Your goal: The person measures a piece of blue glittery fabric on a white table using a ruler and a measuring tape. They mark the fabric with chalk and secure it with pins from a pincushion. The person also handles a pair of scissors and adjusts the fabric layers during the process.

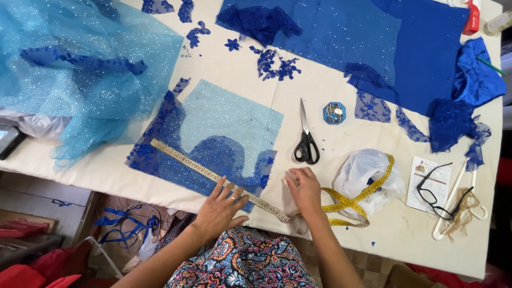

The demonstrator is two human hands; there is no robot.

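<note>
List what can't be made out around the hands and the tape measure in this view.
- Tape measure: its markings are too small to read, head view.
- Tape under the left hand: covered by the palm.
- Right hand: whether its fingers pinch the tape is unclear.
- Glittery blue fabric: near edge hangs over the table rim.
- Scissors: blades look closed.

Left hand point(221, 205) flat on a measuring tape point(213, 176) across glittery blue fabric point(224, 128) (right hand point(305, 188) beside, scissors point(306, 140) near).
</note>
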